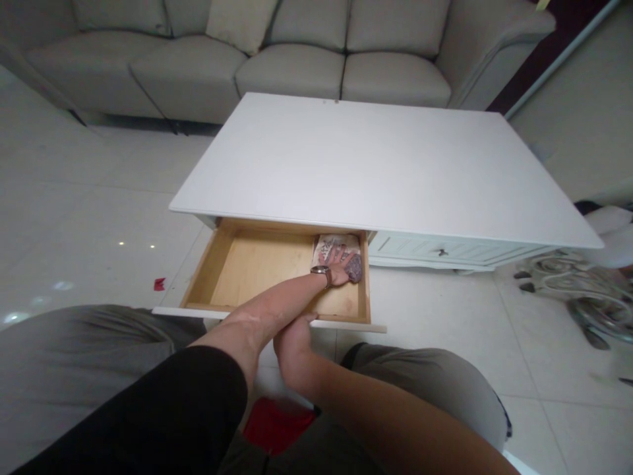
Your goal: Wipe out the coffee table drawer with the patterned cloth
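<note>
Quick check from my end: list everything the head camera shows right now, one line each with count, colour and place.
coffee table: one, white, centre, in front of the sofa
open drawer: one, pale wood inside, pulled out at the table's left front
closed drawer: one, white, right of the open one
patterned packet: one, white with reddish print, back right corner of the open drawer
sofa: one, beige, top of view
red scrap: one, on the floor tiles at left
left hand: reaching into the open drawer, on the packet; wristwatch on the wrist
right hand: at the drawer's front edge, under the left forearm
</note>
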Motion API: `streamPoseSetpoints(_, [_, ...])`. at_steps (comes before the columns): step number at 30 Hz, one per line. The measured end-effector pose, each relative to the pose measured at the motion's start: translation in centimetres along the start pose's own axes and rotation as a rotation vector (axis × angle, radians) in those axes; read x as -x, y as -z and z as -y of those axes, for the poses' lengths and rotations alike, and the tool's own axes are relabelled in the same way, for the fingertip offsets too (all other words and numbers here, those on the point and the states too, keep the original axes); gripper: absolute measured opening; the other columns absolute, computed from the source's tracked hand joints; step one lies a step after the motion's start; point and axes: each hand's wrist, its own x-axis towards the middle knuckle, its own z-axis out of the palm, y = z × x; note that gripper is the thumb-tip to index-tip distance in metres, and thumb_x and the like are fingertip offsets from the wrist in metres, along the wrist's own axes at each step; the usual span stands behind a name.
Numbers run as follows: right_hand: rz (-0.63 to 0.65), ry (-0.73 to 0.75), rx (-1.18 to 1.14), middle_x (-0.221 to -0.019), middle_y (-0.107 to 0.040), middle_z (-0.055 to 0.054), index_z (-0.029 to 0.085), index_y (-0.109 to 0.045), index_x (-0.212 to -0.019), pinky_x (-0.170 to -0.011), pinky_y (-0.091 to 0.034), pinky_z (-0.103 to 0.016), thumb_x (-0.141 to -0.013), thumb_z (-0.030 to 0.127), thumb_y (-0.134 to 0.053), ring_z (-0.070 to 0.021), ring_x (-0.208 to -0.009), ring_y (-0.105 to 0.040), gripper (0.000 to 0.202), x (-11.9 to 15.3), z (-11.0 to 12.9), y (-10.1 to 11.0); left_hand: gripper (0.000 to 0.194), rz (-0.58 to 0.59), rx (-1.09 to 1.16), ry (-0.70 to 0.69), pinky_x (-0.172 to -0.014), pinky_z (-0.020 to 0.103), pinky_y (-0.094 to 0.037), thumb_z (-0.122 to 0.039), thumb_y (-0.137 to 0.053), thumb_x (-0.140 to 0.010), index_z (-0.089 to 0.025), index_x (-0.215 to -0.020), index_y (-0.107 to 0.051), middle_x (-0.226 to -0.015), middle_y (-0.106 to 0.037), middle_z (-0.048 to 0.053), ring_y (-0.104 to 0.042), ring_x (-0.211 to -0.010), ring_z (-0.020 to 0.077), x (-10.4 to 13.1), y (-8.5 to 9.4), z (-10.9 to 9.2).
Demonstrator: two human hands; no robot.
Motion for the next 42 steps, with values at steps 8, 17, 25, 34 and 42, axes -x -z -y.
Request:
streamPoseSetpoints(8, [0.02,-0.012,0.047,-0.126,-0.068,-0.032,0.002,-0.066,-0.133,-0.084,-0.062,-0.062,-0.09,0.002,-0.047,-0.0449,-0.109,-0.071,0.048,0.2,-0.4,1.1,0.095,0.04,-0.012,-0.027,-0.12,0.078,-0.001,-0.066,-0.053,-0.087,-0.041,-0.167,-0.009,-0.176,0.003,-0.001,0.01,-0.16,0.0422,0.3,2.3,4.4])
streamPoseSetpoints(17, [-0.039,-0.019,-0.051,-0.121,-0.069,-0.031,0.007,-0.058,-0.136,-0.079,-0.061,-0.063,-0.097,0.003,-0.035,-0.0365,-0.101,-0.075,0.045,1.1,-0.9,1.8,0.089,0.015,-0.039,0.286,-0.121,0.077,-0.008,-0.057,-0.05,-0.094,-0.031,-0.169,-0.009,-0.176,0.001,0.006,0.008,-0.16,0.041,7.5,5.5,19.3])
streamPoseSetpoints(25, [-0.007,-0.022,-0.061,-0.118,-0.071,-0.031,0.006,-0.058,-0.137,-0.078,-0.061,-0.063,-0.097,0.004,-0.036,-0.037,-0.099,-0.076,0.045,1.1,-0.7,2.0,0.09,-0.135,-0.23,0.234,-0.125,0.055,-0.03,-0.026,-0.058,-0.087,-0.016,-0.167,-0.018,-0.175,-0.009,0.016,-0.012,-0.16,0.0368,13.2,4.6,26.7])
streamPoseSetpoints(34, [0.009,-0.052,-0.107,-0.114,-0.073,-0.029,0.007,-0.06,-0.135,-0.079,-0.061,-0.064,-0.095,0.002,-0.04,-0.0365,-0.1,-0.075,0.045,1.1,-0.6,2.3,0.058,-0.21,-0.373,-0.009,-0.117,0.047,-0.043,-0.015,-0.05,-0.09,-0.03,-0.146,-0.058,-0.158,-0.052,0.006,-0.047,-0.145,0.031,19.5,12.6,22.5])
streamPoseSetpoints(42, [-0.009,-0.049,-0.076,-0.112,-0.074,-0.027,0.008,-0.061,-0.133,-0.079,-0.061,-0.064,-0.094,0.001,-0.04,-0.0359,-0.098,-0.076,0.045,1.1,-0.6,2.1,0.076,-0.254,-0.338,0.204,-0.116,0.059,-0.04,-0.012,-0.043,-0.089,-0.029,-0.163,-0.038,-0.172,-0.029,0.004,-0.028,-0.155,0.0393,24.4,14.1,25.8])
